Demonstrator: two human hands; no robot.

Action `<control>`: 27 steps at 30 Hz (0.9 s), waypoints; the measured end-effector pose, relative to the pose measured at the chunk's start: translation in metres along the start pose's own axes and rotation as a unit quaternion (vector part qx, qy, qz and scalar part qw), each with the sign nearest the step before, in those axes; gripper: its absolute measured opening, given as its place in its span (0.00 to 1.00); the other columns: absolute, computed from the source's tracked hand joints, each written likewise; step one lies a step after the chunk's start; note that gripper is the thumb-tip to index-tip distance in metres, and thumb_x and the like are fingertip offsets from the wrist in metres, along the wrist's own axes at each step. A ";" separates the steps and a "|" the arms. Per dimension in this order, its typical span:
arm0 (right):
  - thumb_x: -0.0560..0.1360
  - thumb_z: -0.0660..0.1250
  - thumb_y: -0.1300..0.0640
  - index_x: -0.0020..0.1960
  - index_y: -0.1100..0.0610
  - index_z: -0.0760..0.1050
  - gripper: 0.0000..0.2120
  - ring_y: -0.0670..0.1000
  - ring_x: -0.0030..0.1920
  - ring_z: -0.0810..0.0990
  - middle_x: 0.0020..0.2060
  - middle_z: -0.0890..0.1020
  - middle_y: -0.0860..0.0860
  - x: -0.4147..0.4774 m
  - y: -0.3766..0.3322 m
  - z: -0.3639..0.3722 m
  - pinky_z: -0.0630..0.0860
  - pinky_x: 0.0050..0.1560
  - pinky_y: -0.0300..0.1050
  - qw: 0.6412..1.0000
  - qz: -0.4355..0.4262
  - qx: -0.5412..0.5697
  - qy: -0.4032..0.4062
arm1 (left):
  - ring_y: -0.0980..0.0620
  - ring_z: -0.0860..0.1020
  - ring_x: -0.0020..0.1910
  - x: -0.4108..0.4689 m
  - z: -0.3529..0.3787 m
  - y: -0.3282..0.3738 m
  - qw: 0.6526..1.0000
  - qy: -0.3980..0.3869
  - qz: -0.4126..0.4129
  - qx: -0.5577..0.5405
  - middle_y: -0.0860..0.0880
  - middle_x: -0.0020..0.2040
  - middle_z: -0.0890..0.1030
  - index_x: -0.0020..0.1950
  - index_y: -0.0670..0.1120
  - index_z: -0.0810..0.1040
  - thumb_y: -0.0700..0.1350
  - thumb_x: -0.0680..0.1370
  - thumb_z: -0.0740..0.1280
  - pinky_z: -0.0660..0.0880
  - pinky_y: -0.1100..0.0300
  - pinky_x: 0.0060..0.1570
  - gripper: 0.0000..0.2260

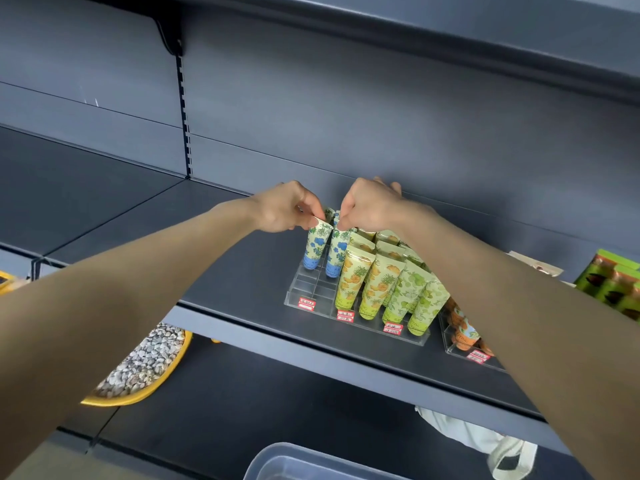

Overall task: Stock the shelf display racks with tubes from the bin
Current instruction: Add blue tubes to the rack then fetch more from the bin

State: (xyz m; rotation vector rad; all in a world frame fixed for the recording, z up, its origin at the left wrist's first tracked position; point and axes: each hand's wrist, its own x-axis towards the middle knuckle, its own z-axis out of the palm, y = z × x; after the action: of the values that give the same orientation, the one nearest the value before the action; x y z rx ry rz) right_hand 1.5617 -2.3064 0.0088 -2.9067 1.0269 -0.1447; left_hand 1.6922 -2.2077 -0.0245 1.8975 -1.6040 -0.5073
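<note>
The left hand (284,207) pinches the top of one blue-flowered tube (316,245); the right hand (370,206) pinches the neighbouring tube (337,251); both stand cap-down in the clear rack (311,294) by the shelf (242,271) front edge.

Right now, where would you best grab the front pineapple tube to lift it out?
Probably pinch its flat crimped top from above: the pineapple tube stands cap-down in the clear rack, with neighbouring tubes tight beside it.

Dark blue-grey metal shelving fills the view: back panel (346,98) at twelve o'clock, slotted upright (183,109) at eleven, upper shelf (519,36) overhanging at one. Soft, even light.
</note>
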 end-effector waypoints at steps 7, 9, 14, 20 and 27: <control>0.70 0.73 0.51 0.48 0.51 0.82 0.08 0.54 0.61 0.70 0.50 0.82 0.52 -0.001 0.000 0.000 0.60 0.54 0.48 1.000 -0.005 0.002 0.004 | 0.60 0.73 0.35 -0.002 -0.001 0.004 1.000 0.001 -0.003 0.015 0.50 0.38 0.77 0.53 0.44 0.80 0.39 0.77 0.65 0.68 0.75 0.33 0.07; 0.70 0.73 0.51 0.48 0.51 0.82 0.08 0.54 0.61 0.70 0.50 0.82 0.52 0.000 0.000 0.001 0.59 0.53 0.48 1.000 -0.004 0.005 0.002 | 0.61 0.72 0.34 -0.003 -0.001 0.005 1.000 0.006 -0.006 0.022 0.50 0.39 0.77 0.54 0.44 0.80 0.39 0.77 0.64 0.68 0.77 0.31 0.07; 0.70 0.73 0.51 0.47 0.51 0.82 0.08 0.55 0.60 0.70 0.50 0.82 0.53 0.001 0.000 -0.002 0.61 0.54 0.49 1.000 -0.001 0.005 -0.006 | 0.57 0.76 0.40 -0.006 -0.003 0.005 0.999 0.005 -0.015 0.034 0.49 0.44 0.78 0.54 0.46 0.79 0.41 0.77 0.66 0.74 0.67 0.43 0.07; 0.68 0.73 0.53 0.42 0.48 0.81 0.03 0.54 0.59 0.73 0.50 0.82 0.51 -0.011 0.001 -0.020 0.66 0.60 0.49 0.999 0.007 0.045 0.010 | 0.50 0.77 0.52 -0.023 -0.017 0.025 0.994 0.061 -0.026 0.088 0.48 0.50 0.79 0.58 0.46 0.77 0.43 0.76 0.67 0.71 0.60 0.56 0.11; 0.70 0.69 0.61 0.40 0.49 0.79 0.07 0.54 0.56 0.77 0.42 0.80 0.47 -0.078 0.004 -0.044 0.69 0.66 0.51 0.994 -0.012 0.102 0.042 | 0.48 0.79 0.50 -0.070 -0.012 0.076 0.988 0.054 0.005 0.147 0.47 0.48 0.82 0.56 0.46 0.78 0.43 0.76 0.67 0.71 0.61 0.54 0.10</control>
State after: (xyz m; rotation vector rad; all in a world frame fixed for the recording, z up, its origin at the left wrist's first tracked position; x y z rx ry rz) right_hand 1.4935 -2.2614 0.0470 -2.7481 0.9294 -0.3547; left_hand 1.6289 -2.1437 0.0285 2.0879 -1.6899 -0.1655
